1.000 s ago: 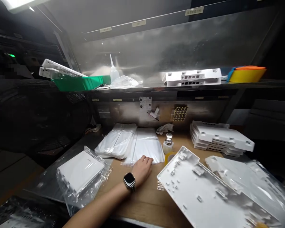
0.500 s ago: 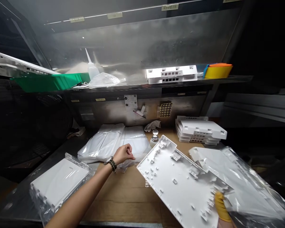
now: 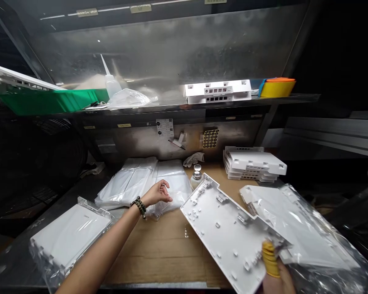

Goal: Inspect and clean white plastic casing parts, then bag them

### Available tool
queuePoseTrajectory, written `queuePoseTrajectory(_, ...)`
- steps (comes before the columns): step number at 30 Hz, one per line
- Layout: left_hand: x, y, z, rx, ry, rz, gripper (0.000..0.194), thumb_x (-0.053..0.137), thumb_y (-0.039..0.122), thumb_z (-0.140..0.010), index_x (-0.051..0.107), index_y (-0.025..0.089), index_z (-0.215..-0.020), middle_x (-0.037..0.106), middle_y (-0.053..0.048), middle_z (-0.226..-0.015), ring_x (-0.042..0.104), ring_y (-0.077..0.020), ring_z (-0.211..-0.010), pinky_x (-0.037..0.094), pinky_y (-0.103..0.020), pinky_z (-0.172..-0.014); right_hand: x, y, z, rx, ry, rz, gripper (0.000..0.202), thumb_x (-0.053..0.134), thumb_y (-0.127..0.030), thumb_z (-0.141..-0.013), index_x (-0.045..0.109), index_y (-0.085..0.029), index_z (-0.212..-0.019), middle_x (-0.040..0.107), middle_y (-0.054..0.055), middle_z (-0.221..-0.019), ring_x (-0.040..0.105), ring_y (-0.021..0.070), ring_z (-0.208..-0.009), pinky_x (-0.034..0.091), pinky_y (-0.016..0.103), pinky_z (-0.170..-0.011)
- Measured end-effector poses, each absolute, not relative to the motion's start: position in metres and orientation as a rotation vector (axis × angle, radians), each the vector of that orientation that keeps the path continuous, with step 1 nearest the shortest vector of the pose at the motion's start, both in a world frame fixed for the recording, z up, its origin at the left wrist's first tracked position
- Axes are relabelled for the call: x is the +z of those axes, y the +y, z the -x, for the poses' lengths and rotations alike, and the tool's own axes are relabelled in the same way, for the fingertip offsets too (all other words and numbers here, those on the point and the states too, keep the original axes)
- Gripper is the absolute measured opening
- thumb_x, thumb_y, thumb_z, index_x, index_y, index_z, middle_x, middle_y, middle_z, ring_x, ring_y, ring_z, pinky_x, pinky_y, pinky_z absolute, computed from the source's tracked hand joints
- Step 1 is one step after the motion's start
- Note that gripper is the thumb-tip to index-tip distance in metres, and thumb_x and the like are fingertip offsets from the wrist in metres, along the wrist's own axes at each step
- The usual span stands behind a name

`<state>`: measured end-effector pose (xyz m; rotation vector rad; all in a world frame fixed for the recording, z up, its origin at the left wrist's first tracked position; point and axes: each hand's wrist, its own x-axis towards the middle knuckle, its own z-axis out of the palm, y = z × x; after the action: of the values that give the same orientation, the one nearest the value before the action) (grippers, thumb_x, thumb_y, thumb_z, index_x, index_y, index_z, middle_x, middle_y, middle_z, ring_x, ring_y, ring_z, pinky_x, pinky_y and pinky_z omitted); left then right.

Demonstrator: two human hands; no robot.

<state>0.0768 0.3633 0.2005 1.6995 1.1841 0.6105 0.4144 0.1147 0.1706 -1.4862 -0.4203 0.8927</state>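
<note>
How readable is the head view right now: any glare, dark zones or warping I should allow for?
Head view: bench centre is well lit, so the white panel in the right hand and the clear bags at the left hand read sharply; the metal backsplash shows hazy glare; left and right margins fall into near-black; wide-angle lens bends the shelf edge.

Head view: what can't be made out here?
- Right hand: mostly cut off by the bottom edge; only a yellow-covered finger on the white panel shows.
- Left hand: fingertips pinch the clear bags; how many sheets, unclear.
- Label on the back wall: print too small to read.
- Left of the bench: too dark to make out.
- Bagged panel: details blurred by the plastic's glare.
</note>
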Motion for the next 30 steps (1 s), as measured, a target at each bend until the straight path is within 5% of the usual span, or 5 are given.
queuePoseTrajectory(12, 0.224, 0.335, -0.094, 0.473, 1.401, -2.312, 0.007, 0.069, 0.013, -0.089, 0.066, 0.015, -0.082, 0.064, -0.007, -0.129, 0.063, -0.0203, -0.103, 0.057, -0.039, -0.087, 0.172, 0.162, -0.342, 0.603, -1.246, 1.400, 0.058, 0.046, -0.065, -0.096, 0.074, -0.018, -0.117, 0.077, 0.016, -0.117, 0.073, 0.0298, -0.111, 0.059, 0.036, -0.095)
queuePoseTrajectory(16, 0.246, 0.339, -0.085, 0.566, 1.716, -2.354, 0.046, 0.039, -0.005, -0.088, 0.071, 0.018, -0.112, 0.036, -0.012, -0.163, 0.054, -0.0327, -0.128, 0.053, -0.048, -0.094, 0.165, 0.164, -0.349, 0.631, -1.189, 1.466, 0.060, 0.047, -0.063, -0.097, 0.072, -0.015, -0.124, 0.075, 0.017, -0.123, 0.074, 0.0294, -0.109, 0.061, 0.032, -0.088)
queuePoseTrajectory(19, 0.250, 0.343, -0.089, 0.549, 1.716, -2.368, 0.082, 0.037, -0.011, -0.075, 0.053, 0.029, -0.145, 0.026, -0.008, -0.170, 0.068, -0.0292, -0.108, 0.056, -0.042, -0.082, 0.168, 0.163, -0.343, 0.586, -1.138, 1.457, 0.063, 0.048, -0.067, -0.095, 0.072, -0.015, -0.122, 0.077, 0.016, -0.118, 0.075, 0.0298, -0.107, 0.062, 0.032, -0.085)
queuePoseTrajectory(23, 0.247, 0.344, -0.104, 0.498, 1.418, -2.395, 0.102, 0.046, -0.011, -0.062, 0.046, 0.040, -0.150, 0.031, 0.000, -0.168, 0.073, -0.0222, -0.094, 0.055, -0.031, -0.072, 0.171, 0.158, -0.325, 0.367, -0.955, 1.413, 0.070, 0.051, -0.069, -0.094, 0.066, -0.013, -0.133, 0.077, 0.018, -0.117, 0.074, 0.0324, -0.109, 0.060, 0.038, -0.093)
queuePoseTrajectory(30, 0.252, 0.346, -0.126, 0.884, 1.223, -2.294, 0.073, 0.059, 0.007, -0.077, 0.051, 0.019, -0.148, 0.063, -0.013, -0.143, 0.071, -0.0231, -0.101, 0.059, -0.031, -0.080, 0.166, 0.153, -0.302, 0.363, -1.146, 1.349, 0.070, 0.036, -0.066, -0.099, 0.066, -0.015, -0.138, 0.080, 0.017, -0.098, 0.078, 0.0309, -0.083, 0.062, 0.035, -0.072)
